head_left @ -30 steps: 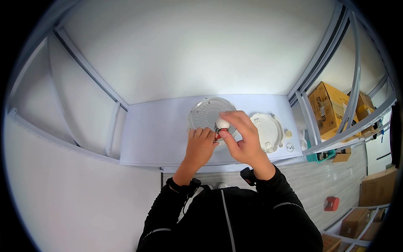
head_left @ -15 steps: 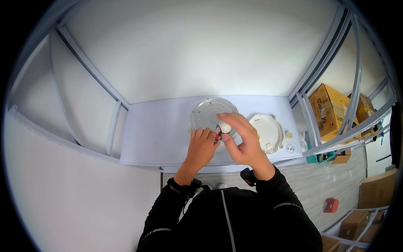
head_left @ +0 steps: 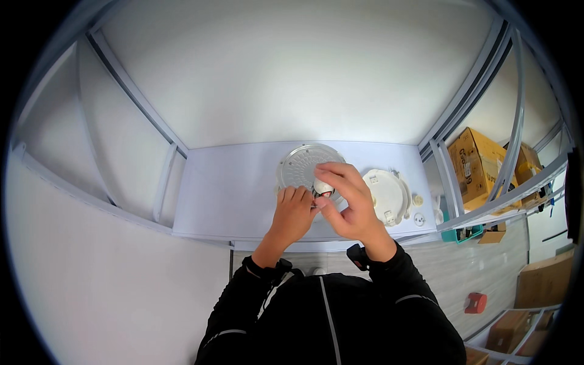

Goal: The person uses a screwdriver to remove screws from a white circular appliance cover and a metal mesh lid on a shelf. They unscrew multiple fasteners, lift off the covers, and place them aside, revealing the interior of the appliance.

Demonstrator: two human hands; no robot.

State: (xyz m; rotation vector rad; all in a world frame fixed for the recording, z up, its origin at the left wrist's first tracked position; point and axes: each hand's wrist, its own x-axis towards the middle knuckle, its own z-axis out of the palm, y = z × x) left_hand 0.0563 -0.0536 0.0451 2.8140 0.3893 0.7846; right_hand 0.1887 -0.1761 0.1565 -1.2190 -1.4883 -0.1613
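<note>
My right hand [head_left: 351,205] is closed with thumb and fingers around a small white rounded piece [head_left: 323,186] that has red and black parts at its lower end. I cannot make out its exact kind. My left hand [head_left: 292,212] is closed beside it, fingertips together against that lower end; what they pinch is hidden. Behind and below both hands lies a round silvery disc [head_left: 298,165] with a patterned face and a rim. The fingers cover its near right part.
Right of my hands lies a white round plastic housing [head_left: 384,193]. Near it are a small beige round part [head_left: 417,199] and a small white disc with holes [head_left: 419,219]. Frame posts flank the white table [head_left: 225,194]. Cardboard boxes [head_left: 474,164] stand beyond the right frame.
The white piece has tilted in my right hand, so less of its red and black end shows. My right fingers have shifted slightly around it; my left hand stays nearly in place.
</note>
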